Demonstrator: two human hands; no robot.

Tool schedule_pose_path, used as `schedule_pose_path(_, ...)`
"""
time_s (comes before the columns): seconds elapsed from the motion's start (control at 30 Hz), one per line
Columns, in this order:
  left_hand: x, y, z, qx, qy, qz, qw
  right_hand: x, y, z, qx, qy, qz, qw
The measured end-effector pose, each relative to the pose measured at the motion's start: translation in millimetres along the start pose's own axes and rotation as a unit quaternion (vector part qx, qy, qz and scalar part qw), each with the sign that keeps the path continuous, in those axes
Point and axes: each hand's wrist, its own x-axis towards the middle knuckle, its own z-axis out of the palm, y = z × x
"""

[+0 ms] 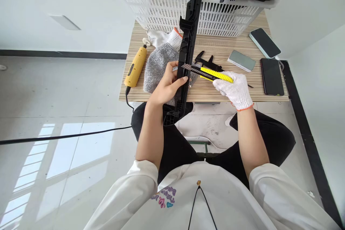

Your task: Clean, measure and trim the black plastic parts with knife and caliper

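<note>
My bare left hand (168, 84) is wrapped round a long black plastic part (188, 39) that stands nearly upright, its lower end near my lap and its top reaching past the basket. My right hand (235, 88), in a white knit glove, is closed on a yellow utility knife (215, 74). The knife's extended blade (191, 68) points left and touches the black part just above my left thumb.
A small wooden table (215, 95) carries a white slatted basket (229, 18) with more black parts, a yellow corded rotary tool (136, 66), a grey cloth (157, 66), a spare white glove (167, 37), black calipers (206, 61), a grey block (242, 60) and two phones (271, 76).
</note>
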Motion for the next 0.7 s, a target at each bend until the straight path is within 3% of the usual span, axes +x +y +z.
schedule_pose_path(0.43, 0.2, 0.0, -0.3, -0.022, -0.008, -0.006, 1.0, -0.3, -0.4, 0.7, 0.005, -0.009, -0.006, 1.0)
schedule_pose_path(0.57, 0.7, -1.3, -0.7, -0.024, -0.009, -0.003, 1.0, 0.6, 0.9, 1.3, 0.026, 0.022, -0.008, 0.999)
schedule_pose_path(0.7, 0.9, -0.4, -1.2, -0.029, -0.011, 0.003, 1.0, 0.5, 0.1, 1.1, 0.014, 0.004, -0.002, 1.0)
